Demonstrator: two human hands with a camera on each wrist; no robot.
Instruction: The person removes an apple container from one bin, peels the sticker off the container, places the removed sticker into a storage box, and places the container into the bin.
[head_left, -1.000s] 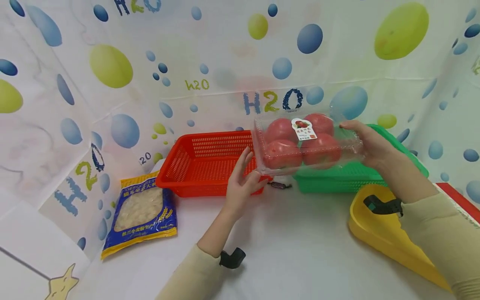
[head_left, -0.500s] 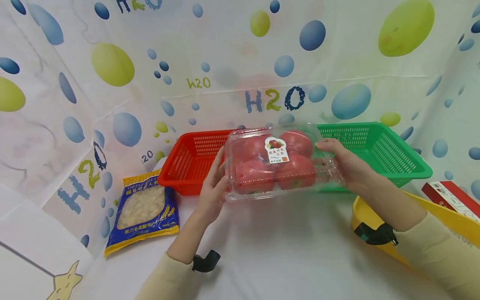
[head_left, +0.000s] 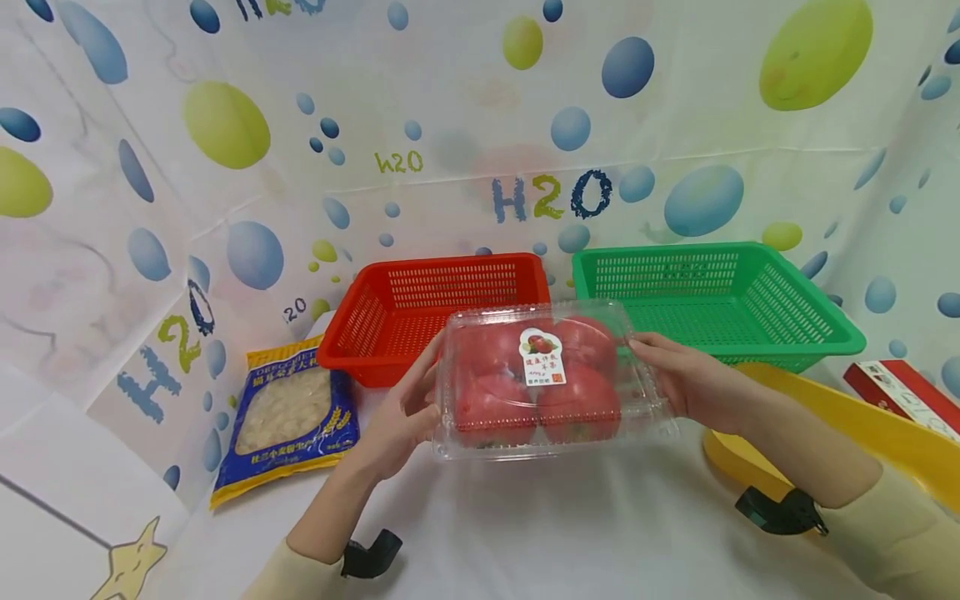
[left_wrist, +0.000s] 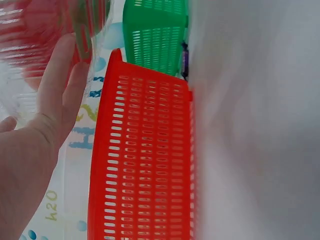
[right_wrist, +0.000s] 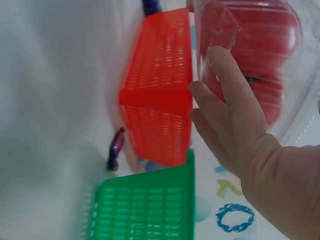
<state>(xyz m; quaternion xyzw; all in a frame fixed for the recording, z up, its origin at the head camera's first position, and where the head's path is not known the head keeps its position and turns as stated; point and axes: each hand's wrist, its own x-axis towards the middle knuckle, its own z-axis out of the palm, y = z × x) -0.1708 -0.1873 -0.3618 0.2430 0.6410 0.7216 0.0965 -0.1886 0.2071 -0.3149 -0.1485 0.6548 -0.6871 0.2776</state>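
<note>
A clear plastic fruit box (head_left: 551,387) is held up in front of me, over the white table, between both hands. Several large red fruits show through its lid, which bears a white label (head_left: 542,357). My left hand (head_left: 397,425) holds the box's left end, its fingers (left_wrist: 57,75) reaching along the underside in the left wrist view. At the opposite end my right hand (head_left: 693,379) grips the box, thumb on top and the other fingers (right_wrist: 232,92) spread beneath. The box overlaps the front of the red basket (head_left: 360,364) in the head view.
Beside the red basket stands a green basket (head_left: 825,333). A blue and yellow pasta bag (head_left: 288,408) lies at left. On the right are a yellow container (head_left: 738,458) and a red and white box (head_left: 900,396). A small purple wrapped item (right_wrist: 116,146) lies near the baskets.
The fruit box has moved left and down, from in front of the green basket to the middle. My left hand has moved left and down with it and now holds its left end.
</note>
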